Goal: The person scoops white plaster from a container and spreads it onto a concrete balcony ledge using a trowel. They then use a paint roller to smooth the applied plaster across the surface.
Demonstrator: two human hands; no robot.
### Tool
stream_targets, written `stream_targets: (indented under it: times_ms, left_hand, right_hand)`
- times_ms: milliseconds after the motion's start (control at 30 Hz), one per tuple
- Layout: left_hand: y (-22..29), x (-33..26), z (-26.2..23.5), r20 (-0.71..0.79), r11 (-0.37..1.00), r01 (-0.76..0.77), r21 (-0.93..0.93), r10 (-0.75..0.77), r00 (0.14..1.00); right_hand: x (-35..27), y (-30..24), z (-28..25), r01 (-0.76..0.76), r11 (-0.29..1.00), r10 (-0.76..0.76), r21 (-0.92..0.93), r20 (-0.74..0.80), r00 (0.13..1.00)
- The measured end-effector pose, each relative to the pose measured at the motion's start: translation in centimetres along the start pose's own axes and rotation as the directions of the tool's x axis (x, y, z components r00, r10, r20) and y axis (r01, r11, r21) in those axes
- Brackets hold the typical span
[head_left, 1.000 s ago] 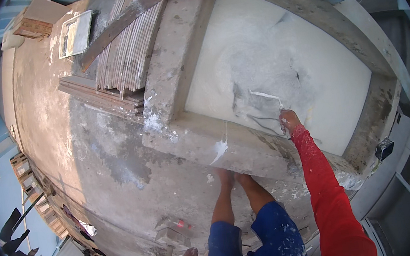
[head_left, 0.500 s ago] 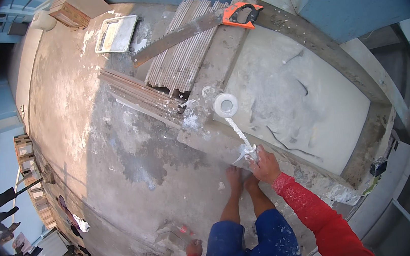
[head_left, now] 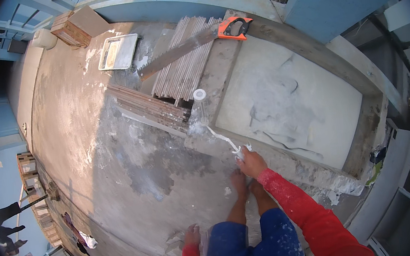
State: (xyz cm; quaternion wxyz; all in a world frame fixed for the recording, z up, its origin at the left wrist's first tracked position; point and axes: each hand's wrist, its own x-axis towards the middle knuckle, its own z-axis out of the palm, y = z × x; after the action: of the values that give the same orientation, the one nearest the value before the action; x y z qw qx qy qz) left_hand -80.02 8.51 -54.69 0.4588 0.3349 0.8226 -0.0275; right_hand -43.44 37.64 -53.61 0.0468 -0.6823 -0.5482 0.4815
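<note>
My right hand (head_left: 252, 163) is closed on the end of a white, paste-coated strand of rope (head_left: 222, 137). A clump of the white material sticks out beyond the fingers. The strand runs up and left to the foot of a white cylindrical thing with a ring-shaped top (head_left: 199, 95), at the near left corner of a concrete-edged basin. Whether the two are joined I cannot tell. Milky white liquid (head_left: 325, 108) with dark streaks lies in the basin. My left hand (head_left: 192, 235) hangs low beside my leg, its fingers loosely stretched and holding nothing that I can see.
An orange-handled saw (head_left: 182, 50) lies across a stack of narrow strips (head_left: 180, 69). More long brown strips (head_left: 148, 103) lie nearer. A paint tray (head_left: 127, 49) rests on the stained floor behind them. The basin's concrete rim (head_left: 291, 159) runs close to my bare feet.
The ring-topped white thing has moved away and left from my right hand and appears smaller, showing its side. The strand now bends. The view has shifted; my left hand appears higher.
</note>
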Motion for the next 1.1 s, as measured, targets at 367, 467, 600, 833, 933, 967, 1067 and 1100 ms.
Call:
stream_targets:
  times_ms: [367, 467, 600, 833, 933, 967, 1067, 1100]
  left_hand:
    - [40.2, 6.8, -4.3, 0.004, 0.696, -0.648, -0.310, 0.682, 0.731]
    - [46.2, 5.7, -0.4, 0.287, 0.741, -0.629, -0.234, 0.671, 0.684]
    - [44.4, -5.4, 8.8, 0.255, 0.222, -0.970, 0.095, 0.937, 0.239]
    - [41.2, -14.0, 14.5, 0.335, 0.502, -0.853, -0.141, 0.835, 0.436]
    - [44.9, -11.3, 16.9, 0.219, 0.512, -0.845, -0.154, 0.851, 0.477]
    - [46.7, -11.1, 17.8, 0.206, 0.531, -0.823, -0.202, 0.844, 0.495]
    - [51.4, -12.5, 21.3, 0.270, 0.636, -0.687, -0.350, 0.771, 0.576]
    - [52.7, -13.4, 23.0, 0.324, 0.676, -0.622, -0.395, 0.736, 0.594]
  right_hand:
    - [-16.3, 2.4, -5.8, -0.278, 0.623, 0.086, 0.731, 0.290, 0.953]
    - [-18.3, 3.7, -6.1, -0.257, 0.643, 0.119, 0.722, 0.237, 0.964]
    - [-19.9, 9.1, -5.4, -0.220, 0.469, 0.312, 0.855, 0.073, 0.947]
    - [-25.6, 15.9, -8.3, -0.196, 0.367, 0.432, 0.909, 0.020, 0.901]
    - [-28.6, 18.2, -9.3, -0.150, 0.287, 0.400, 0.946, 0.024, 0.916]
    - [-29.5, 19.2, -9.2, -0.132, 0.277, 0.390, 0.952, 0.014, 0.921]
    - [-32.6, 23.1, -7.8, 0.059, 0.428, 0.397, 0.902, -0.247, 0.884]
    - [-33.3, 24.9, -6.1, 0.186, 0.592, 0.376, 0.784, -0.473, 0.797]
